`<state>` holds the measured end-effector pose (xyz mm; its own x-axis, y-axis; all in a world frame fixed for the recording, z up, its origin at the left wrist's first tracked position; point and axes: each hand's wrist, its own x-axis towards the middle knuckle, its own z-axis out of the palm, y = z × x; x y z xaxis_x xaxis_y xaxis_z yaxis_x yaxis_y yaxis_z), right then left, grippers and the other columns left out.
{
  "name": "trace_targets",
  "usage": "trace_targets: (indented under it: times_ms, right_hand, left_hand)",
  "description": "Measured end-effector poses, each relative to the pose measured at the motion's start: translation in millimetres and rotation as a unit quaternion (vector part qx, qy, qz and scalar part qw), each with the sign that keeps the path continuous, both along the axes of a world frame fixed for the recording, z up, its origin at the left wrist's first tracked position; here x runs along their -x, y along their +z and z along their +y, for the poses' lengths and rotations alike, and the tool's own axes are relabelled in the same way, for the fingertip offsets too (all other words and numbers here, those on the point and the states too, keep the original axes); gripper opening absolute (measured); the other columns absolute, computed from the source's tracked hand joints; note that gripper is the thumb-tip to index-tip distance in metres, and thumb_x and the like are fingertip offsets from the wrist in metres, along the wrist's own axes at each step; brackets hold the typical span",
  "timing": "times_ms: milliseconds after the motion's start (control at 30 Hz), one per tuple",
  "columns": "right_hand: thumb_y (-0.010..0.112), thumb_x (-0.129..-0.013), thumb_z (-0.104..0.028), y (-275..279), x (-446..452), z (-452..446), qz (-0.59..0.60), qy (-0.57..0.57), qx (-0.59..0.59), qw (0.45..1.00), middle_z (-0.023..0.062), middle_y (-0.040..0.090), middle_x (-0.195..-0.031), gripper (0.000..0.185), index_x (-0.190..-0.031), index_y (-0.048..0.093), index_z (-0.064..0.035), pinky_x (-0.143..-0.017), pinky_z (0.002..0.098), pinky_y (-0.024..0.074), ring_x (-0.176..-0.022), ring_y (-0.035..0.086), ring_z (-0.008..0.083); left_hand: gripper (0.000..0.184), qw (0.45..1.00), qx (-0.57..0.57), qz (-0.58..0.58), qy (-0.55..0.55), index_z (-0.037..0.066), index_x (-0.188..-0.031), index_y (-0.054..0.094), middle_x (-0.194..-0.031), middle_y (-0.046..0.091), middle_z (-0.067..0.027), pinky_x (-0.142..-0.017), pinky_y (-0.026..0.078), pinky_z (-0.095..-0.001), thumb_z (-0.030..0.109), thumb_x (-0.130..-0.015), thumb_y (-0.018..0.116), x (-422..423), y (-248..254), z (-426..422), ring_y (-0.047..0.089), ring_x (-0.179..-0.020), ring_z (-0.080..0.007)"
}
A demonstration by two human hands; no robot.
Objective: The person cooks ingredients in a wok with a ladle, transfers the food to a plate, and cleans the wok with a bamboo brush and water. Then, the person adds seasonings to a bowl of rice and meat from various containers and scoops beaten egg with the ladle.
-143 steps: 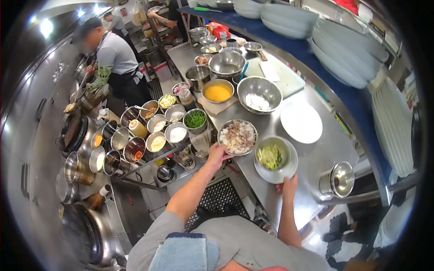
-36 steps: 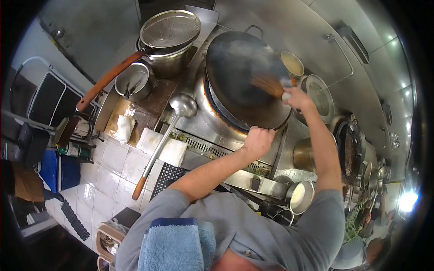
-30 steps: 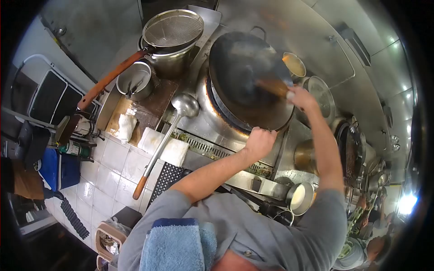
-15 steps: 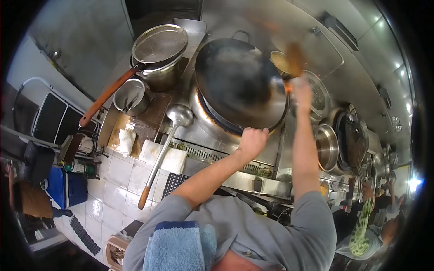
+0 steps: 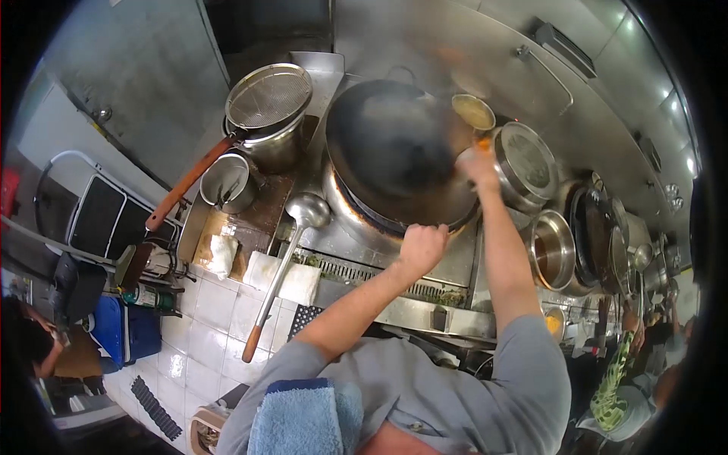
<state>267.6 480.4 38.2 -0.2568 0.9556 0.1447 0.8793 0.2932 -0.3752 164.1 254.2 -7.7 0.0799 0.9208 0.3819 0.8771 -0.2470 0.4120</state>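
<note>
A large dark wok (image 5: 387, 144) sits tilted on the round burner, with haze over its inside. My left hand (image 5: 423, 249) is closed on the wok's near rim. At the wok's right side, my right hand (image 5: 479, 168) is closed on the handle of the brush, and motion smears both it and the brush. The brush's bristles show only as a brown blur beside the hand. A long-handled ladle (image 5: 307, 211) rests on the stove edge to the left of the wok.
Left of the wok, a round strainer (image 5: 269, 95) lies on a pot, with a small metal pot (image 5: 227, 182) below. Folded white cloths (image 5: 282, 277) lie at the front edge. Right are a lidded pot (image 5: 528, 161) and a steel pot (image 5: 550, 250). Other people (image 5: 618, 402) stand far right.
From the prep counter seen earliest, the view has turned to the wok. My right hand has swung the brush up off the wok's right side and back down. My left hand stays at the rim.
</note>
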Motion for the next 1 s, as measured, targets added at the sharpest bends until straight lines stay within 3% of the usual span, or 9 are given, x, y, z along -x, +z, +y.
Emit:
trace_targets:
  times_ms: [167,267,400,567,633,700,767,867,1000]
  right_hand:
    - [0.074,-0.071,-0.038,-7.1,-17.9,-5.4,-0.023,0.329,0.294,0.897,0.0091,0.063,-0.116,0.073,-0.135,0.05,-0.0132,-0.091,0.0342,0.0461,-0.108,0.057,0.0204]
    - [0.064,-0.079,-0.029,62.6,-16.8,11.7,-0.255,0.016,0.01,0.967,0.0189,0.067,-0.1,0.044,-0.12,0.057,-0.014,-0.082,0.0454,0.0508,-0.094,0.064,0.0369]
    - [0.063,-0.08,-0.026,32.7,14.7,3.7,0.074,-0.159,-0.149,0.973,0.0195,0.067,-0.099,0.047,-0.123,0.052,-0.0111,-0.075,0.0475,0.0536,-0.088,0.066,0.0381]
    - [0.074,-0.074,-0.031,-14.6,5.6,-25.4,0.013,0.267,0.34,0.902,0.0131,0.062,-0.114,0.069,-0.136,0.048,-0.0165,-0.066,0.0378,0.056,-0.09,0.064,0.0251]
    - [0.075,-0.072,-0.034,75.9,-16.9,-55.2,-0.042,0.168,0.471,0.865,0.0067,0.062,-0.11,0.066,-0.133,0.052,-0.0248,-0.057,0.0358,0.0572,-0.084,0.063,0.0207]
    - [0.066,-0.078,-0.027,33.6,-54.3,30.6,-0.351,0.23,-0.025,0.907,0.0157,0.064,-0.11,0.049,-0.122,0.058,-0.0092,-0.068,0.0392,0.0564,-0.086,0.067,0.0307]
    - [0.057,-0.081,-0.022,88.6,-37.8,3.7,-0.096,-0.064,-0.095,0.989,0.0194,0.066,-0.102,0.042,-0.119,0.057,-0.0041,-0.077,0.0412,0.0544,-0.091,0.065,0.0358]
    - [0.052,-0.083,-0.021,50.4,-15.2,2.8,0.076,-0.146,-0.129,0.978,0.0193,0.068,-0.092,0.042,-0.122,0.056,-0.0052,-0.08,0.0432,0.0523,-0.092,0.065,0.0367]
    - [0.064,-0.076,-0.038,10.4,0.0,-55.1,-0.123,0.248,0.186,0.943,0.0195,0.06,-0.12,0.059,-0.126,0.056,-0.0081,-0.095,0.0419,0.0451,-0.112,0.057,0.0345]
  left_hand:
    - [0.019,1.0,-0.005,-0.015,-0.004,0.009,-0.078,0.056,-0.06,0.062,-0.0096,-0.057,0.048,-0.0398,0.026,-0.086,0.059,7.0,12.5,7.5,0.063,-0.057,-0.0276]
    - [0.018,1.0,-0.001,-0.019,-0.01,0.008,-0.078,0.057,-0.061,0.062,-0.0102,-0.057,0.048,-0.04,0.024,-0.086,0.059,7.0,9.7,-0.8,0.062,-0.057,-0.0284]
    - [0.018,1.0,-0.013,-0.021,-0.007,0.008,-0.077,0.056,-0.061,0.062,-0.0109,-0.06,0.048,-0.0409,0.024,-0.086,0.059,5.8,9.8,0.3,0.062,-0.058,-0.0293]
    - [0.018,1.0,-0.012,-0.017,-0.006,0.008,-0.078,0.057,-0.063,0.062,-0.012,-0.061,0.047,-0.0423,0.025,-0.086,0.059,8.4,11.3,3.1,0.062,-0.061,-0.0305]
    - [0.018,1.0,0.006,0.0,0.001,0.008,-0.079,0.058,-0.064,0.063,-0.0122,-0.062,0.047,-0.0433,0.025,-0.086,0.059,6.4,12.5,-0.9,0.062,-0.062,-0.0312]
    - [0.018,1.0,0.009,-0.01,-0.002,0.009,-0.079,0.059,-0.064,0.063,-0.0122,-0.062,0.047,-0.0433,0.026,-0.086,0.059,7.3,15.2,0.5,0.062,-0.062,-0.0316]
    - [0.018,1.0,0.011,-0.015,0.0,0.009,-0.079,0.059,-0.065,0.063,-0.0123,-0.062,0.047,-0.0429,0.026,-0.087,0.058,8.3,18.1,-2.6,0.063,-0.063,-0.0318]
    - [0.019,1.0,-0.006,-0.008,0.004,0.009,-0.078,0.059,-0.064,0.063,-0.0127,-0.063,0.047,-0.0426,0.025,-0.087,0.058,7.1,15.7,-2.3,0.063,-0.063,-0.0315]
    - [0.019,0.998,-0.05,-0.022,-0.015,0.008,-0.076,0.058,-0.065,0.063,-0.013,-0.064,0.047,-0.0423,0.024,-0.086,0.06,10.5,14.8,-5.1,0.062,-0.064,-0.0309]
